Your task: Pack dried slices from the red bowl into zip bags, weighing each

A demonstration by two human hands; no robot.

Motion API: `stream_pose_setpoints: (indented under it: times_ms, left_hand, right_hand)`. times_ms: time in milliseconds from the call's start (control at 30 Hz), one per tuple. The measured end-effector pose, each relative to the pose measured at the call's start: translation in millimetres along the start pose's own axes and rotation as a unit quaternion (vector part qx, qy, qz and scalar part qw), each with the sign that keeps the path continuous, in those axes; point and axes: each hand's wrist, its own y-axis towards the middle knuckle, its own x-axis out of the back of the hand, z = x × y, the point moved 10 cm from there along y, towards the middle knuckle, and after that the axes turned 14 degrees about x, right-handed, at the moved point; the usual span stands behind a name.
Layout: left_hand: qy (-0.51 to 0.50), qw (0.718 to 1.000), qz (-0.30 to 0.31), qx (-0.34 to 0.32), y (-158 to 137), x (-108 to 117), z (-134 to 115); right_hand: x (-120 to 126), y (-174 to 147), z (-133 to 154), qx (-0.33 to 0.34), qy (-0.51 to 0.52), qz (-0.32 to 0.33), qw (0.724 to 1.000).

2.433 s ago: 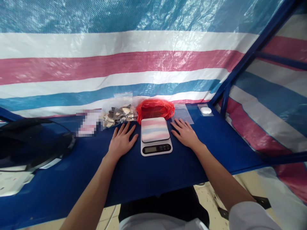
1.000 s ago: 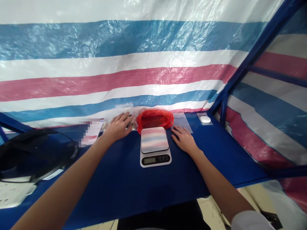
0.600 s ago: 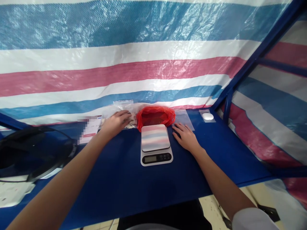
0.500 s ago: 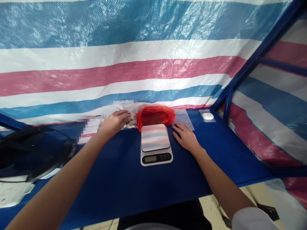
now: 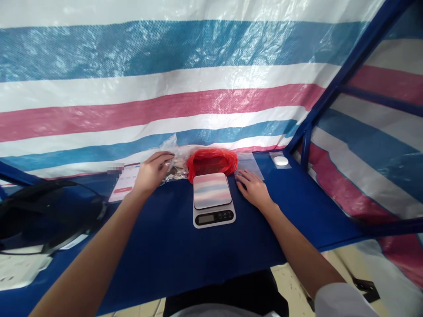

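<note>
My left hand point(image 5: 152, 172) is closed on the left side of a clear plastic bag point(image 5: 179, 171) with small pale pieces inside. The bag's upper part stands tilted against the striped sheet. My right hand point(image 5: 254, 189) lies palm down on the table, fingers spread. Its fingertips are by the near end of a flat clear bag point(image 5: 251, 164) and right of the kitchen scale point(image 5: 212, 190). No load sits on the scale's shiny plate. Behind it is an open red plastic bag point(image 5: 213, 162) holding something brownish.
A sheet or screen with a red bar point(image 5: 124, 185) lies beyond my left forearm. Black headgear point(image 5: 49, 211) and a white item point(image 5: 20, 268) are at the far left. A white mouse-like object point(image 5: 280, 161) rests at the right. Blue frame bars point(image 5: 307, 141) and striped sheeting enclose the table point(image 5: 172, 259).
My left hand has drawn back slightly to the left and now grips the clear bag, whose top has tipped up. My right hand has stayed in place. The view has shifted a little.
</note>
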Motion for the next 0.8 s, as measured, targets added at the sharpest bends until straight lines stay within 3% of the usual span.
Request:
stream_pose_setpoints:
  times_ms: [200, 400, 500, 600, 700, 800]
  left_hand:
    - [-0.119, 0.989, -0.051, 0.078, -21.0, 26.5, -26.9]
    - [-0.307, 0.937, -0.026, 0.166, -52.4, 7.2, -35.2]
    - [-0.411, 0.884, 0.010, 0.224, -67.4, -17.6, -30.0]
    - [-0.522, 0.805, 0.058, 0.275, -79.4, -45.2, -27.7]
    - [-0.602, 0.735, 0.077, 0.304, -86.6, -62.4, -27.8]
    - [-0.642, 0.685, 0.085, 0.332, -91.4, -72.7, -26.1]
  right_hand:
    - [29.4, 7.7, 15.6, 0.026, 0.019, -0.059, 0.998]
    - [44.9, 23.8, 46.9, 0.027, 0.129, -0.094, 0.987]
    - [39.2, 35.5, 52.4, -0.004, 0.228, -0.096, 0.969]
    - [23.9, 47.0, 50.8, -0.047, 0.329, -0.088, 0.939]
    - [5.7, 54.4, 45.4, -0.097, 0.443, -0.097, 0.886]
    - [-8.4, 57.0, 40.8, -0.139, 0.530, -0.112, 0.829]
